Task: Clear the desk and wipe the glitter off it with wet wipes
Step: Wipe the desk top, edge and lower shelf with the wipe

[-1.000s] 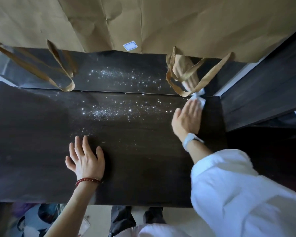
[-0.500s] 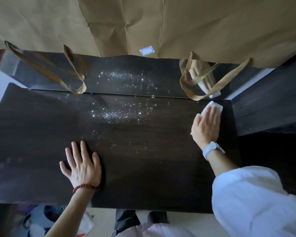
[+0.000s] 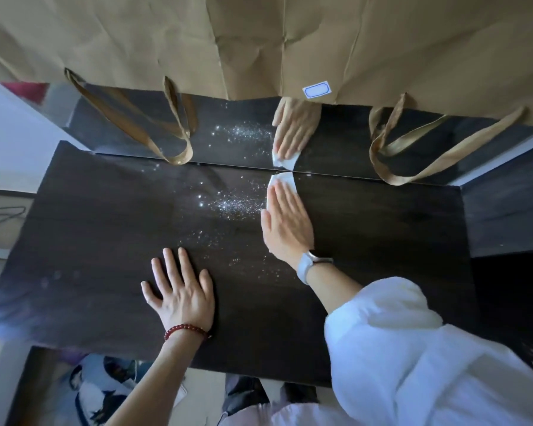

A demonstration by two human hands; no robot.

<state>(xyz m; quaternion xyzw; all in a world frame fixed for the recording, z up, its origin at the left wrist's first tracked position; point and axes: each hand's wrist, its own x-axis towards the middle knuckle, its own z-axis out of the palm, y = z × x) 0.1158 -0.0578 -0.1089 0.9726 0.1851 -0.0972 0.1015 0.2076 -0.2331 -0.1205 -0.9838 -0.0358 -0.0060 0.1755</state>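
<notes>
The right hand [image 3: 285, 222] lies flat on the dark wooden desk [image 3: 105, 241], fingers straight and together, pressing a white wet wipe [image 3: 282, 182] against the surface. The wipe shows only past the fingertips, at the far edge of the desk where it meets a glossy dark back panel [image 3: 336, 142]. The panel mirrors the hand, the wipe and the sparkle below it.

Glitter [image 3: 234, 206] is strewn across the middle of the desk, thickest just left of the right hand, touching the wipe's left edge. Thinner specks trail nearward between the two hands.

The left hand [image 3: 180, 295] rests palm-down on the near part of the desk, fingers spread and straight, holding nothing. It sits well apart from the wipe, to the left and nearer. A red bead bracelet [image 3: 186, 330] circles its wrist. The right wrist wears a pale watch [image 3: 310, 265], and a white sleeve [image 3: 413, 348] covers the arm behind it.

Large brown paper bags [image 3: 166, 41] hang along the far side, above the panel. Their tan ribbon handles [image 3: 154, 130] loop down in front of the glossy surface, one pair at the far left and another [image 3: 413, 161] at the far right. A small blue-bordered label [image 3: 316, 90] sticks to a bag's lower edge, just beyond the reflected hand.
</notes>
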